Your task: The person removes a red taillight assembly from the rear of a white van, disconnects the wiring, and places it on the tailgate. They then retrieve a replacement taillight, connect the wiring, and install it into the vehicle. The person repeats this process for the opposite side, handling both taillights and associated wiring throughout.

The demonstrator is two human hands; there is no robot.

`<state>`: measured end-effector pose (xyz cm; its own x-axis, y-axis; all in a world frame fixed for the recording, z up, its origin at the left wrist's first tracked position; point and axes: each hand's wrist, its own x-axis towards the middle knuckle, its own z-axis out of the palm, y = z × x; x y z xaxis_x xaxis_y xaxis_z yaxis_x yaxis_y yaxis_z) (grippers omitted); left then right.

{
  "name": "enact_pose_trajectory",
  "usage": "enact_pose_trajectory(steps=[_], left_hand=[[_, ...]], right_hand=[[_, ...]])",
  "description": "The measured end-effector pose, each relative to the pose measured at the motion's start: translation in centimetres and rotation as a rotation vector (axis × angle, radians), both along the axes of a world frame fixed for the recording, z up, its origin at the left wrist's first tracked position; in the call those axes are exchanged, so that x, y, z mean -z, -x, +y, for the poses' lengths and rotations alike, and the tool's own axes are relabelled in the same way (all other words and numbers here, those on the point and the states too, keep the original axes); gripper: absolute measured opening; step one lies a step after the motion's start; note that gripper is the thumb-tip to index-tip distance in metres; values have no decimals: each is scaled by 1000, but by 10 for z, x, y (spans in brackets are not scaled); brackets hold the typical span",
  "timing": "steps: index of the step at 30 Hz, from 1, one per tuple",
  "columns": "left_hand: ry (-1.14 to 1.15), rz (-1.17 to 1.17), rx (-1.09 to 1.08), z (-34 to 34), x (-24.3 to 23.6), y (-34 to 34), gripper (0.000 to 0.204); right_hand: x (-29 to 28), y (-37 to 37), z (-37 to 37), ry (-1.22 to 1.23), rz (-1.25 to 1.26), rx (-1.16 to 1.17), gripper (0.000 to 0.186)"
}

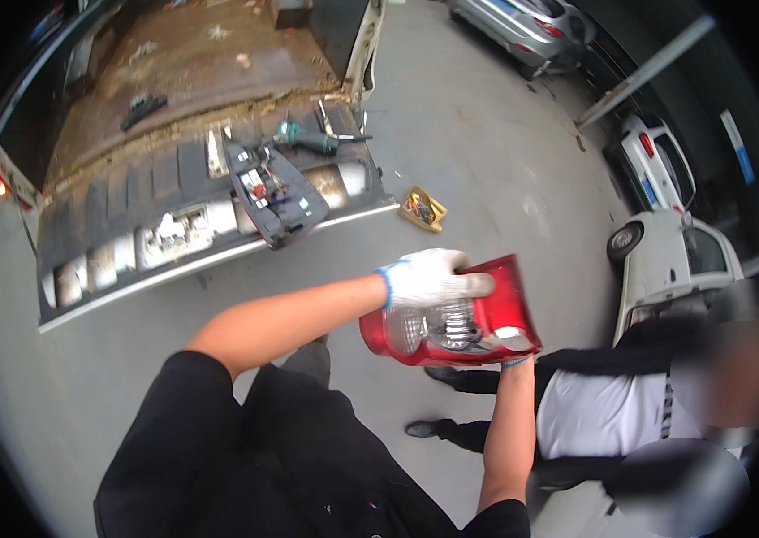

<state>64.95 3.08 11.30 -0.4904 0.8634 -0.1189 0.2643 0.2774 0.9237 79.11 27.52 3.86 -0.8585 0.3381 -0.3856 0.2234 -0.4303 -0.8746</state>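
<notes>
I hold a red tail lamp [451, 327] with a clear middle lens in front of me, above the grey concrete floor. My left hand [429, 276], in a white glove with a blue cuff, grips its top edge. My right hand [514, 348], also gloved, supports the lamp from beneath and is mostly hidden behind it; only a thumb tip and the cuff show. Both forearms are bare.
A vehicle's open tailgate [173, 229] with stripped inner panel lies ahead left, bearing a black trim part [272, 193] and a green power tool [303, 137]. A yellow tray [422, 208] sits on the floor. Another person [612, 408] stands at my right. White cars [666, 242] are parked beyond.
</notes>
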Motion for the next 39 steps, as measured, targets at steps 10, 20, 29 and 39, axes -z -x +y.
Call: enact_pose_trajectory(steps=[10,20,29,39], left_hand=[[-5,17,124,210,-41,117,96],[-240,-266,99,334,0,245,66],[452,70,-5,389,75,358,56],[388,-33,-599,337,141,455,48]], right_hand=[[-19,126,198,-176,104,178,29],[-44,260,333,-418,-66,-164,32],[-9,477,340,-1007,-23,-978,55],[27,661,258,-1345,314,-1558,57]])
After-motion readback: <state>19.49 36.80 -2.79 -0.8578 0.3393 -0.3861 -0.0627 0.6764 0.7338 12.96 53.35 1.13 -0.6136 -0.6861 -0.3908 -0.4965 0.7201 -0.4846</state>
